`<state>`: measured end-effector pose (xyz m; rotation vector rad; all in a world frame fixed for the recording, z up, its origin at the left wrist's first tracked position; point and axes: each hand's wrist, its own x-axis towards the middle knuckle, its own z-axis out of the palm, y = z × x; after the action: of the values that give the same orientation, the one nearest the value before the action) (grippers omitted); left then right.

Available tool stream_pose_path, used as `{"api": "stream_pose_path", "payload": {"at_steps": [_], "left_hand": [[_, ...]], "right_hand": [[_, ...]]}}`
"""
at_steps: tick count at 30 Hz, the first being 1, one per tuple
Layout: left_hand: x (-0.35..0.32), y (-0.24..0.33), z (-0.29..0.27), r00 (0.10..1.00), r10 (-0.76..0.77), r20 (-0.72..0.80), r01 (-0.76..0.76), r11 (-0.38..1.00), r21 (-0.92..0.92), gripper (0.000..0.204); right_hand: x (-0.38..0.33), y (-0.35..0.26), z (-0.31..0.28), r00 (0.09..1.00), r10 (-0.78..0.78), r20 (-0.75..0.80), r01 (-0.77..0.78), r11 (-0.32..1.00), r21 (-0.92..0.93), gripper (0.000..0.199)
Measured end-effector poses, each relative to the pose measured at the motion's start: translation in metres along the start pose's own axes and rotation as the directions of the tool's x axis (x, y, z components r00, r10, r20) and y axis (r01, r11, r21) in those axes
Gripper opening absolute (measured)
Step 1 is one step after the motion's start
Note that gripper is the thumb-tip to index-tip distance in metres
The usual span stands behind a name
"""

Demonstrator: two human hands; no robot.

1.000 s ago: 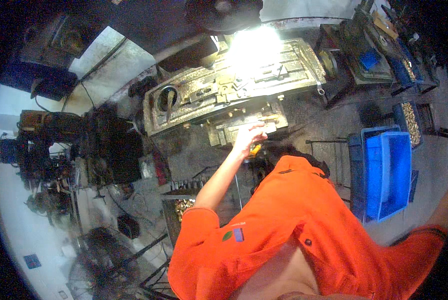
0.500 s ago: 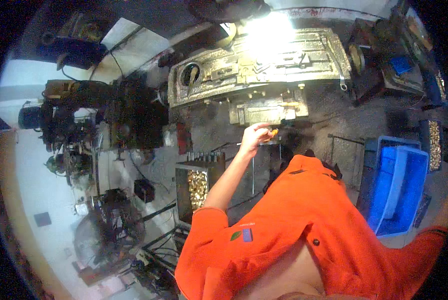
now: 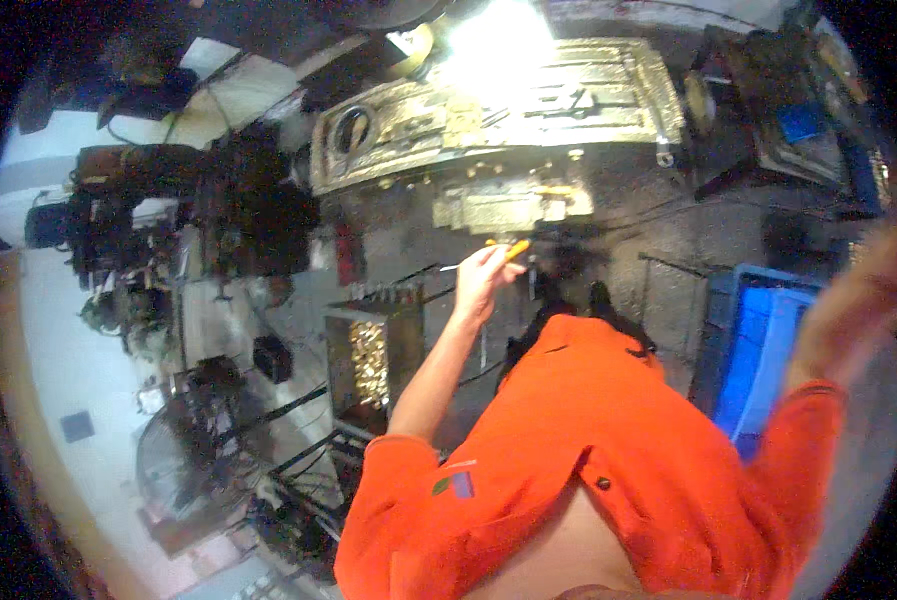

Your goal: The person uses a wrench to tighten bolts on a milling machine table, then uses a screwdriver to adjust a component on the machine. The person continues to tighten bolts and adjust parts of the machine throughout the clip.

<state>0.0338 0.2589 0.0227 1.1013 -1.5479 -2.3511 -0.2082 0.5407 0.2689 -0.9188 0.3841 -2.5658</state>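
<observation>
My left hand is closed around a screwdriver with a yellow-orange handle and a thin metal shaft pointing left. It hovers just in front of a pale metal block at the front of the machine table. My right hand is at the far right, near the blue bins. Motion smears it, so its fingers cannot be made out.
A lit machine table spans the far side, with a wrench at its right end. Left of my left forearm stands a metal box holding small brass-coloured parts. Blue bins stand at right, dark machinery at left.
My right hand has come into view at the right, lifted past the blue bins. My left hand keeps the screwdriver, whose handle and shaft now show more clearly. The whole view has shifted slightly.
</observation>
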Motion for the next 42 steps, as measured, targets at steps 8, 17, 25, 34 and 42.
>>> {"api": "stream_pose_path", "payload": {"at_steps": [8, 17, 25, 34, 42], "left_hand": [[0.009, 0.090, 0.063, 0.840, 0.493, 0.227, -0.526, 0.842, 0.117, 0.034], [0.107, 0.087, -0.079, 0.991, 0.098, 0.093, -0.086, 0.988, -0.127, 0.045], [0.067, 0.112, -0.044, 0.829, 0.254, 0.497, 0.083, 0.824, -0.560, 0.053], [0.109, 0.102, -0.070, 0.703, 0.594, 0.391, -0.692, 0.698, 0.183, 0.036], [0.089, 0.102, -0.029, 0.706, 0.104, 0.700, 0.356, 0.803, -0.479, 0.045]], "right_hand": [[-0.148, 0.241, -0.084, 0.618, 0.670, -0.412, -0.379, 0.712, 0.591, 0.071], [-0.069, 0.283, 0.043, 0.895, 0.446, -0.019, -0.443, 0.884, -0.149, 0.079], [-0.100, 0.344, -0.038, 0.909, 0.406, 0.095, 0.220, -0.272, -0.937, 0.066], [-0.080, 0.365, 0.023, 0.538, 0.675, -0.504, -0.607, 0.726, 0.324, 0.058], [-0.076, 0.357, -0.032, 0.527, 0.797, -0.295, -0.759, 0.597, 0.257, 0.062]]}}
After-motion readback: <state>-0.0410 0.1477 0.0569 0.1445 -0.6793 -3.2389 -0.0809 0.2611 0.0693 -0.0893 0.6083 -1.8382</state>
